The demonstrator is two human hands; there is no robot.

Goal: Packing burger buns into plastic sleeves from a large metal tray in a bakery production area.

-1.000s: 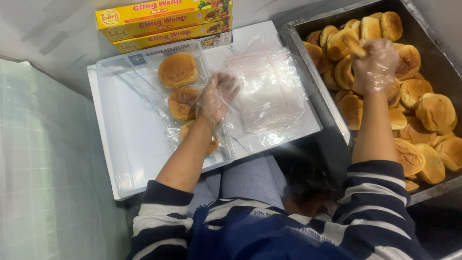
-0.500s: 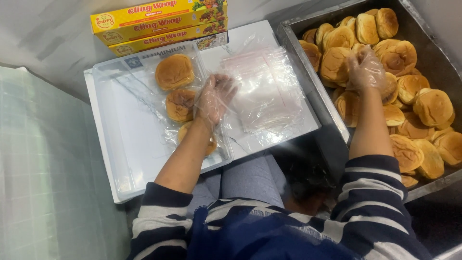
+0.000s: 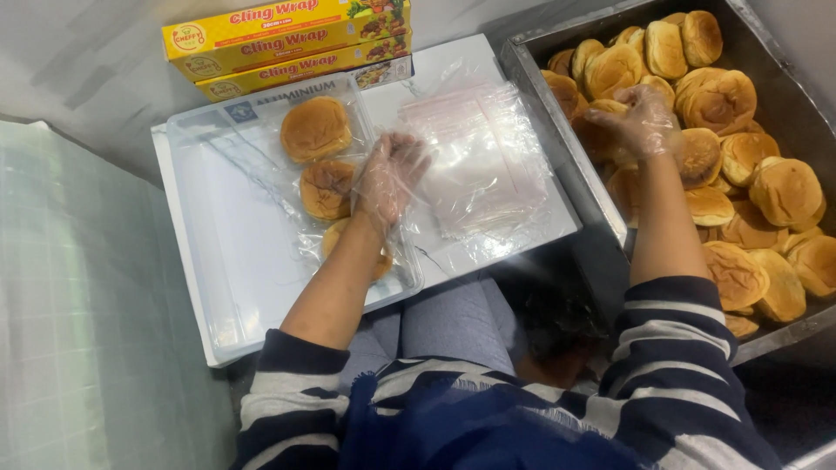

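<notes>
Two gloved hands are working at once. The left hand (image 3: 389,178) is lying flat, fingers spread and closed on nothing, on a clear plastic bag (image 3: 287,174) holding three buns in a row on the white tray (image 3: 218,261). The right hand (image 3: 640,117) is reaching into the metal bin (image 3: 784,96), fingers curling over a bun (image 3: 601,130) among the heap; whether they are actually gripping it cannot be told. A stack of empty bags (image 3: 483,161) is lying between the hands, yellow wrap boxes (image 3: 287,35) beyond.

Two long yellow boxes (image 3: 287,39) stacked at tray's far edge, clear bags (image 3: 483,161) beside.
</notes>
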